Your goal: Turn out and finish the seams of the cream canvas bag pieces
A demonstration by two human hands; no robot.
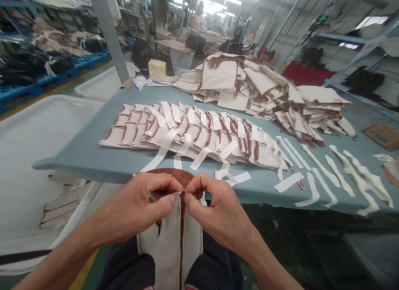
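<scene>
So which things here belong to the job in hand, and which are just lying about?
Likely part of it:
cream piece, pinched by left hand and right hand
overlapping row of similar pieces
heap behind it
white strips

Probably just lying about:
yellowish block
brown cardboard

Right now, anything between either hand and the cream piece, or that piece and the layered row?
Left hand and right hand both pinch the cream piece, nothing visible between. Toward the layered row, white strips lie along the near edge of the table.
</scene>
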